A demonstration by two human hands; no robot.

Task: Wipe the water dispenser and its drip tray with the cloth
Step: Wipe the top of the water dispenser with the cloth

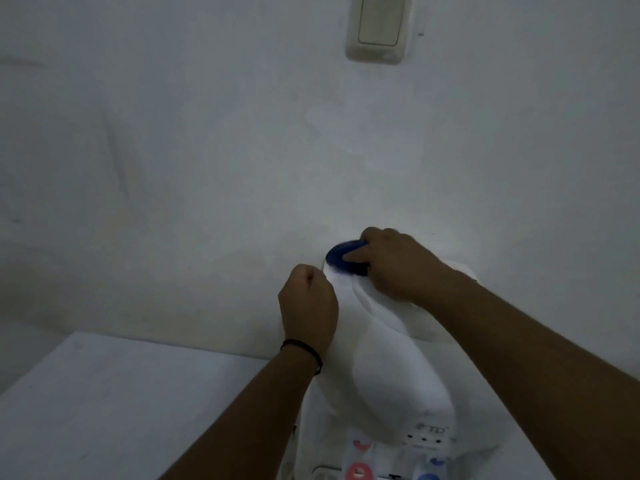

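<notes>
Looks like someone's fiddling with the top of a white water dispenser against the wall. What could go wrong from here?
The right hand grips a blue round piece at the back of the water dispenser top; pulling hard might pop it loose or tip the unit.

The left hand is fisted at the dispenser's side, so its steadying hold may be weak.

The dim light could leave missed spots, and the taps lie below both forearms, where they might get bumped.

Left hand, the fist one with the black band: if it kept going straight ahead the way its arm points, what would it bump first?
Probably the white wall. The left hand is a closed fist beside the water dispenser, left of the blue cloth under the right hand. Depth is hard to judge.
</notes>
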